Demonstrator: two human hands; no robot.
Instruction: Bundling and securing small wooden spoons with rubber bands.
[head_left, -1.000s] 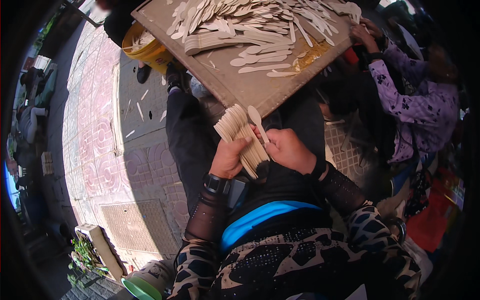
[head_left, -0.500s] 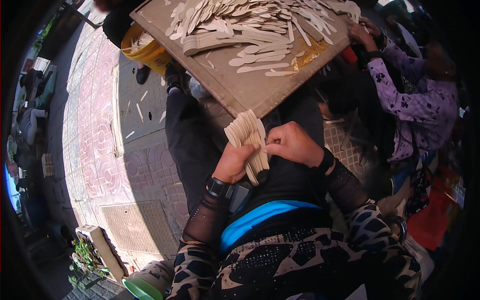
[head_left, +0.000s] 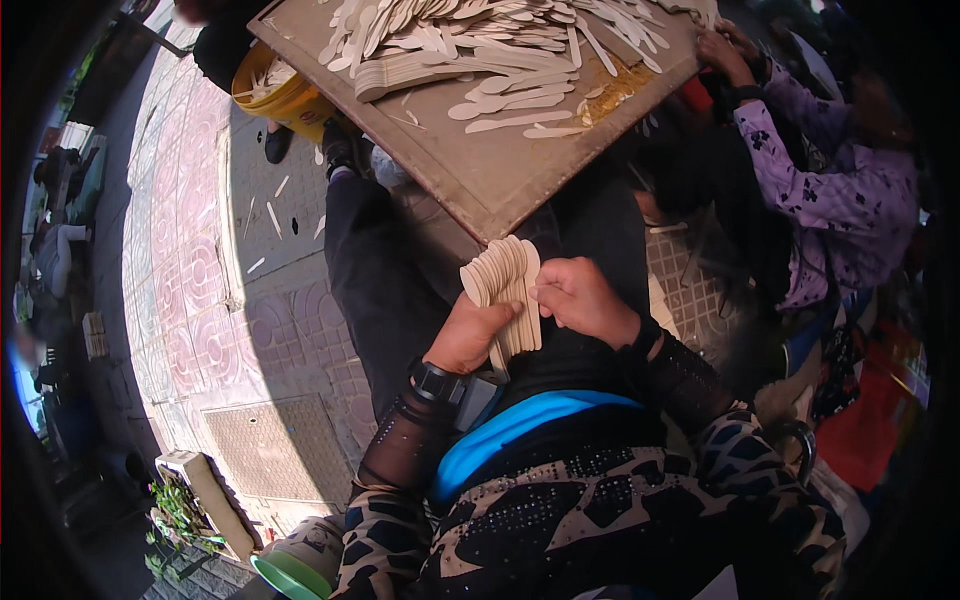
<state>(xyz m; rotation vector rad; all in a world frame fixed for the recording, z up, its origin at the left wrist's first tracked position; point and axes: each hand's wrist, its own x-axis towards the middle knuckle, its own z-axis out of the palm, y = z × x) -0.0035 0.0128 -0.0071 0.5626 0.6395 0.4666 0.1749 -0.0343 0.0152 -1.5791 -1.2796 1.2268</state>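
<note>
1. Two bare hands of mine meet over my lap: the left hand (head_left: 466, 335) grips a stack of pale, flat wooden spoons (head_left: 507, 282), thumb laid across the handles.
2. My right hand (head_left: 590, 300) is curled, its fingertips at the outermost round-headed pale wooden spoon (head_left: 531, 262); I cannot tell whether they pinch it or merely press.
3. The stack sits just by the near corner of the flat brown table (head_left: 490, 185), heads pointing away from me, handles toward my waist.
4. I would match head to head and neck to neck, since the heads look stepped rather than flush.
5. My left thumb needs even pressure, I judge; too loose, and the thin handles could slide apart.
6. My right fingers do better nudging lightly at the neck than forcing thin wood.
7. I should hold the stack clear of the table's corner, so no head catches there.
</note>
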